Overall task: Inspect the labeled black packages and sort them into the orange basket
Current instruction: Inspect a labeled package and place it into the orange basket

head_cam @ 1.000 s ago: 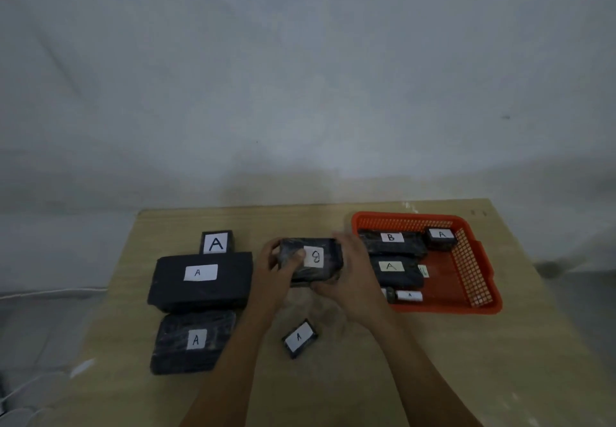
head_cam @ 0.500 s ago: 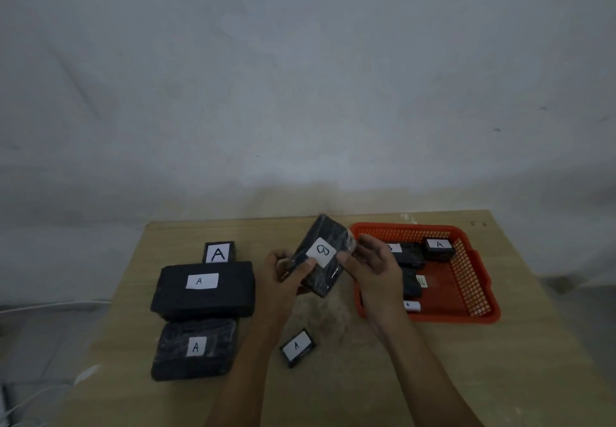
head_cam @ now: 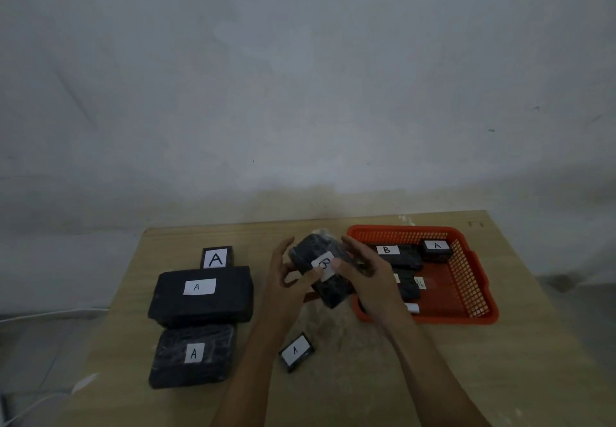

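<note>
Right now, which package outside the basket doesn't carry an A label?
The package held up between both hands: its label reads B. The four lying on the table all read A.

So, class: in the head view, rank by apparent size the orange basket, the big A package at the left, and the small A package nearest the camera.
1. Orange basket
2. Big A package
3. Small A package, clearly smallest even though it lies nearest the camera.

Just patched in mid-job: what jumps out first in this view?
Both hands, the left hand and right hand, hold a black package with a white label, tilted above the table at centre. Right of it sits the orange basket, already holding several packages. Four A-labeled packages lie on the table, three stacked at left.
</note>
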